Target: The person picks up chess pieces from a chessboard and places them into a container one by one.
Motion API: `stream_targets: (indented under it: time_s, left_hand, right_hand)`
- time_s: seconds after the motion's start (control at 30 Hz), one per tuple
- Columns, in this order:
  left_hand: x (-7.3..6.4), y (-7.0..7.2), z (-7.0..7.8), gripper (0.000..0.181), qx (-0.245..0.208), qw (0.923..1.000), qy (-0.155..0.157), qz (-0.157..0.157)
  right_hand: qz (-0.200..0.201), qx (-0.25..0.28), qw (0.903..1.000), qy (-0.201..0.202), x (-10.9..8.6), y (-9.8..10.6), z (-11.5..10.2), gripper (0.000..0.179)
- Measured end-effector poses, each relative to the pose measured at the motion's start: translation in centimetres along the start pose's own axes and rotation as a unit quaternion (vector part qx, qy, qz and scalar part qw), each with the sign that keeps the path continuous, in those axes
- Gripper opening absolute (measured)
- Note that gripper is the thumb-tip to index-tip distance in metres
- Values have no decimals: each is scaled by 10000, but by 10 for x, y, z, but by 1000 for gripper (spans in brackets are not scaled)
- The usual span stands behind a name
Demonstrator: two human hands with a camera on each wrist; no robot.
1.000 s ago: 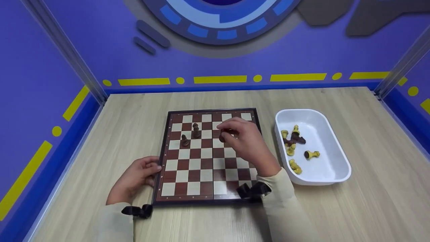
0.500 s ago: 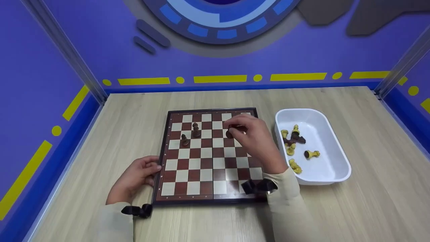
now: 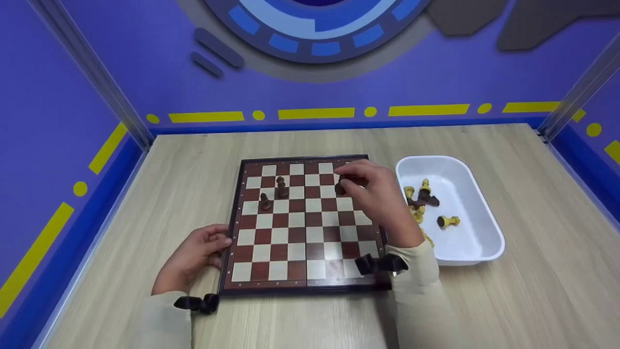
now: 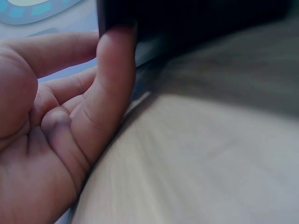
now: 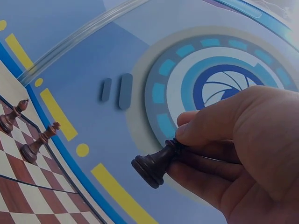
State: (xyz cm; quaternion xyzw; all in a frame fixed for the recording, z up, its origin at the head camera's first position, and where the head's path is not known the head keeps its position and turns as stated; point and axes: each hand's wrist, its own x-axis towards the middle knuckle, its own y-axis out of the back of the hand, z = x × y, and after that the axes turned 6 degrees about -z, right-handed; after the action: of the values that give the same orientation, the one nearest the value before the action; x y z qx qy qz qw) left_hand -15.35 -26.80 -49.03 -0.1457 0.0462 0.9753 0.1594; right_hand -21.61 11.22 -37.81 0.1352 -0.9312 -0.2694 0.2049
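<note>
A brown-and-cream chessboard [image 3: 315, 220] lies on the table. My left hand [image 3: 192, 254] grips its left edge, and in the left wrist view the fingertips [image 4: 117, 46] meet the board's dark side. My right hand [image 3: 382, 201] pinches a dark chess piece [image 5: 152, 165] by its upper part, above the board's far right area. The piece is tilted with its base out, and the fingers hide its top, so I cannot tell which kind it is. On the board's left half stand a dark king [image 3: 282, 188] and, nearer and to the left, a dark bishop [image 3: 265, 202].
Right of the board stands a white plastic tub [image 3: 484, 208]. Several yellow and dark chess pieces lie in it, including a yellow one [image 3: 449, 221] on its side. Blue-purple walls [image 3: 310, 92] enclose the back and sides of the wooden table [image 3: 528, 291].
My right hand has moved to the right and slightly toward the back over the board, keeping hold of the dark chess piece. The left hand has stayed at the board's edge.
</note>
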Motion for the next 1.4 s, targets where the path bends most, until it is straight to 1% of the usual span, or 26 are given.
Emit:
stream_targets:
  time_s: [0.23,0.57,0.87,1.2,1.3,1.4]
  left_hand:
    - [0,0,1,50,-38,10000,16,-18]
    - [0,0,0,49,-27,10000,17,-43]
    - [-1,0,0,49,-79,10000,-10,-47]
    - [-1,0,0,52,-44,10000,14,-19]
    - [-1,0,0,52,-43,10000,9,-25]
    - [0,0,0,51,-39,10000,9,-43]
  right_hand:
    - [1,-12,9998,-181,-2,9,2,20]
    - [225,301,9990,-245,-4,16,8,21]
    - [336,236,9978,-515,-4,22,9,22]
    - [366,402,9964,-653,-7,29,14,23]
    - [403,359,9964,-651,-8,31,15,22]
    - [499,206,9964,-659,-8,35,15,22]
